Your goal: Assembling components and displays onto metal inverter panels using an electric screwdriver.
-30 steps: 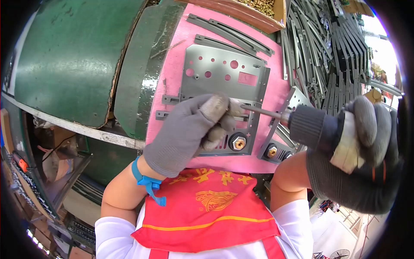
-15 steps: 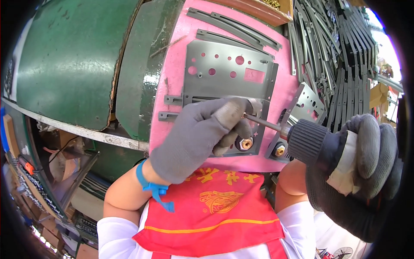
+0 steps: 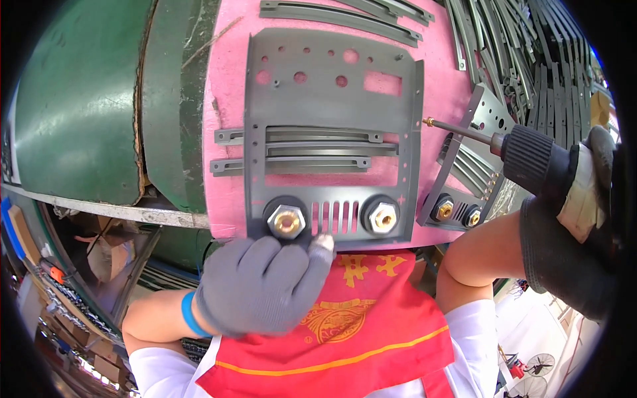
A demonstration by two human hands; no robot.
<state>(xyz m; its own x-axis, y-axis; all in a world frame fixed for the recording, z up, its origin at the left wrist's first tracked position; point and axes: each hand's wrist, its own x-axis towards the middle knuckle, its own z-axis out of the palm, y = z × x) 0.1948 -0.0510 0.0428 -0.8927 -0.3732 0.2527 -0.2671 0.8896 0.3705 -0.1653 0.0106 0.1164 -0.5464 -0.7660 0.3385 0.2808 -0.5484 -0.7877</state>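
My right hand [image 3: 594, 249], in a dark glove, is wrapped round an electric screwdriver [image 3: 531, 159] with a ribbed black collar and pale tape on its body. A small brass-coloured screw [image 3: 428, 122] sits on the end of its bit, close to the right side flange of a grey metal panel [image 3: 325, 109]. Round holes, a large cutout and slots pierce the panel, and two brass-centred terminals [image 3: 288, 221] with hex nuts stand near its front edge. My left hand [image 3: 262, 285], in a grey glove, is closed on that front edge, thumb by the slots; its fingertips are hidden.
The panel lies on a pink work surface [image 3: 229, 79], with grey metal strips [image 3: 338, 20] behind it. A smaller-looking similar panel [image 3: 458, 166] stands at the right, near piled dark strips [image 3: 504, 60]. Green boards [image 3: 79, 99] cover the left side.
My left hand has moved from the bit's tip down to the panel's front edge. The screwdriver is farther right and higher, with the screw now plainly visible on its bit.
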